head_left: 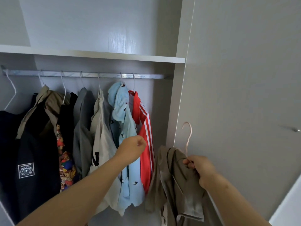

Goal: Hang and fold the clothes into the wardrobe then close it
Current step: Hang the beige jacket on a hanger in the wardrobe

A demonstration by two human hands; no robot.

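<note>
The open wardrobe has a metal rail (143, 76) with several garments hanging on hangers. At its right end hang a red jacket with white stripes (145, 144) and a light blue hooded garment (125, 121). My left hand (132, 150) is stretched out against these two garments, fingers curled at the cloth; what it holds is hidden. My right hand (201, 168) grips the neck of a pale pink hanger (188, 136) that carries an olive-brown garment (175, 181), held low in front of the wardrobe's right side panel.
A bare shelf (97, 54) runs above the rail. Dark, brown, grey and cream clothes (81, 128) fill the rail's left and middle. A stretch of bare rail lies right of the red jacket. The shut neighbouring door (244, 79) has a small metal handle (291, 128).
</note>
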